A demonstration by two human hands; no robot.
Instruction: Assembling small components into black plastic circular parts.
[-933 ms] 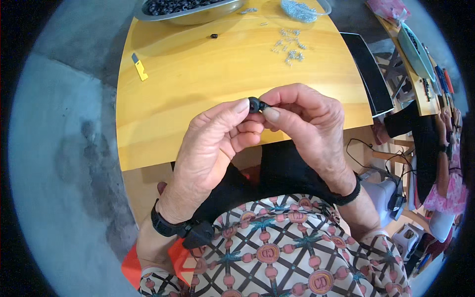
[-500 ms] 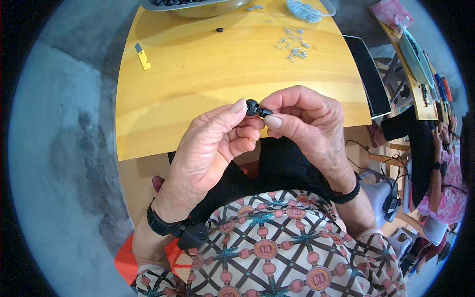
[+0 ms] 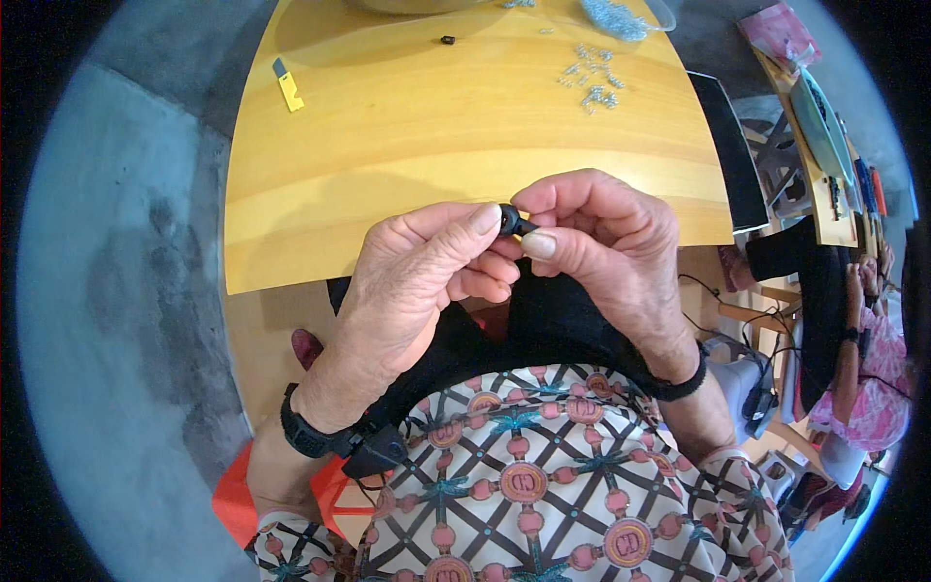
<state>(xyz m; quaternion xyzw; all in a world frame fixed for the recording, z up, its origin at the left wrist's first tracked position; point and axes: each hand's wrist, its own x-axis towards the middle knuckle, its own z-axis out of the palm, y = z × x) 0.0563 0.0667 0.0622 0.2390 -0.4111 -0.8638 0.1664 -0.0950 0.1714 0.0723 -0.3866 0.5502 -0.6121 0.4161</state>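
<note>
A small round black plastic piece (image 3: 508, 219) is pinched between the thumb and fingers of my left hand (image 3: 402, 281), above the near edge of the table. Against its right side sits a smaller black plastic piece (image 3: 527, 228), gripped by the thumb and index finger of my right hand (image 3: 621, 247). The two pieces touch; whether they are joined cannot be made out, since my fingertips cover parts of both. My other left fingers curl underneath.
On the yellow wooden table (image 3: 407, 126) lie a yellow utility knife (image 3: 288, 87), a loose black piece (image 3: 447, 40) and scattered small shiny parts (image 3: 600, 97). A clear container (image 3: 619, 19) of such parts is at the back. Rightward, another person sits by a teal basin (image 3: 820, 126).
The round black piece has turned in my left fingers, and its face now shows less. Both hands stay close together. The table sits slightly higher in view.
</note>
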